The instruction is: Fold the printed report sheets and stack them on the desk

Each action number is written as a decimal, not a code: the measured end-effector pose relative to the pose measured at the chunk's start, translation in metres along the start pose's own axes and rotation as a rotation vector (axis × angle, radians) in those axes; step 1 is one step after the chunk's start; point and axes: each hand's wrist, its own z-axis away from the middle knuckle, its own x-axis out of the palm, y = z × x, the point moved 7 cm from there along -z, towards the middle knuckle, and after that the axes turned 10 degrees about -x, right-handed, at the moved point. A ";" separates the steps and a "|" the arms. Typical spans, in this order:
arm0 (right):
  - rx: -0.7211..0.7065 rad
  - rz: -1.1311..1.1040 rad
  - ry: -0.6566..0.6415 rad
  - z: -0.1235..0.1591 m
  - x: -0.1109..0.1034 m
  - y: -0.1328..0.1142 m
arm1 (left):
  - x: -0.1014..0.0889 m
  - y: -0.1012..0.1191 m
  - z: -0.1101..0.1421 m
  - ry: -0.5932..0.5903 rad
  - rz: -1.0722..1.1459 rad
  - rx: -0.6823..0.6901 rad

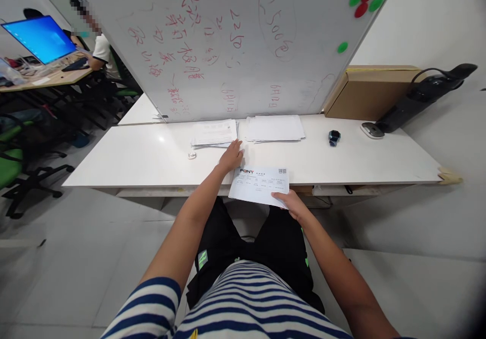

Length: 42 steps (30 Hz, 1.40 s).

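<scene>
A printed sheet (258, 183) headed "PONY", with a code square in its top right corner, hangs partly over the desk's front edge. My right hand (290, 202) grips it at the lower right corner, thumb on top. My left hand (231, 157) reaches over the desk with fingers stretched out and apart, at the near right corner of a stack of printed papers (213, 132); whether it touches the stack I cannot tell. To the right of that stack lies another pile of white sheets (276, 128).
The white desk (144, 157) also bears a small white round item (192, 155), a watch (334, 137), a mouse (372, 130), a black bottle (413, 101) and a cardboard box (370, 95). A whiteboard (228, 45) stands behind. Far left, a person sits near a monitor (40, 39).
</scene>
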 end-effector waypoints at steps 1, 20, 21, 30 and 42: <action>-0.001 -0.002 -0.002 0.000 0.000 0.001 | 0.000 0.000 0.000 -0.001 0.000 0.000; 0.027 -0.011 0.017 0.004 0.000 -0.001 | 0.002 0.000 -0.001 0.007 -0.008 0.008; 0.025 -0.007 0.021 0.005 0.000 -0.002 | 0.002 0.000 -0.001 0.009 -0.009 0.008; 0.005 0.022 0.007 0.004 0.000 -0.002 | 0.001 0.004 0.001 0.002 -0.030 0.005; 0.028 0.000 0.009 0.003 0.000 0.002 | 0.002 0.009 0.001 0.014 -0.140 0.040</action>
